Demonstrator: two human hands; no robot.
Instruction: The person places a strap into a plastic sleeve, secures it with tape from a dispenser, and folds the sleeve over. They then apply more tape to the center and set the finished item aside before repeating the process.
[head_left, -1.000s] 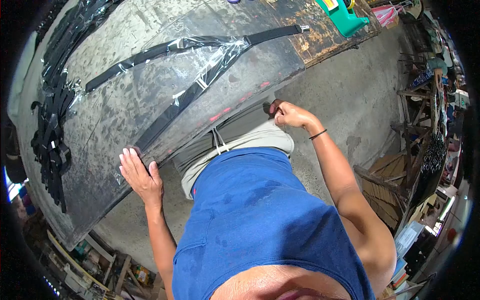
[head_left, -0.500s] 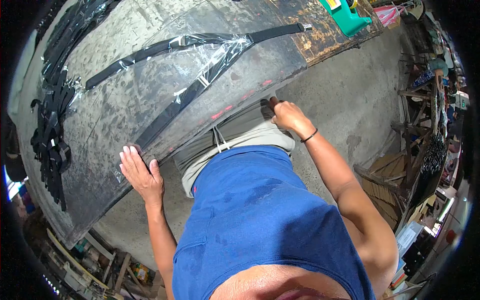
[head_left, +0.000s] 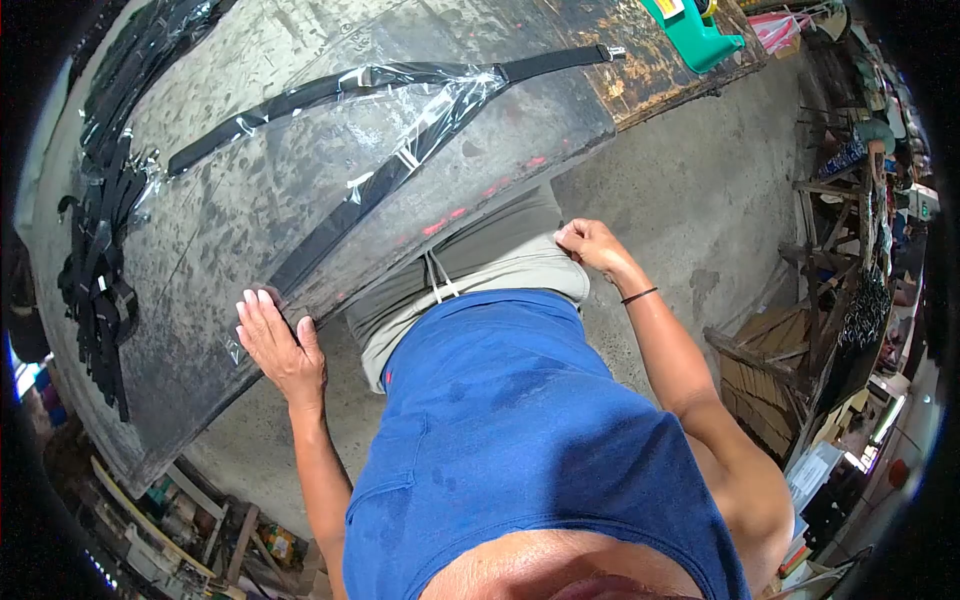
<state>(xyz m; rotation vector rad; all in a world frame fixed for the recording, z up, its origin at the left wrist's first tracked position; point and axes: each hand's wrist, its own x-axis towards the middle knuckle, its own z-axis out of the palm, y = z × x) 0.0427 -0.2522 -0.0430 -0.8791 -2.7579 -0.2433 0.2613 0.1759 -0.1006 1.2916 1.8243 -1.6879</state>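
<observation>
My left hand (head_left: 278,345) lies flat with fingers spread on the near edge of the dark worktable (head_left: 215,290). Close to its fingertips ends one strap of black Y-shaped suspenders (head_left: 325,232), stretched over the tabletop. Clear plastic film (head_left: 455,105) covers part of them, and a metal clip (head_left: 614,53) sits at their far right end. Off the table, my right hand (head_left: 597,246) is beside the grey shorts (head_left: 510,230), its fingers curled together at the cloth's side. Whether they pinch the cloth or something small, I cannot make out.
A heap of black straps (head_left: 105,260) with clips runs along the table's left side. At the top right stands a green tape dispenser (head_left: 700,38). Wooden racks (head_left: 765,355) with cardboard and other goods line the right. A person's arm (head_left: 877,160) shows there.
My right hand has drawn back from under the table edge, moving right and slightly down, to the side of the shorts. My left hand and the suspenders stay in place.
</observation>
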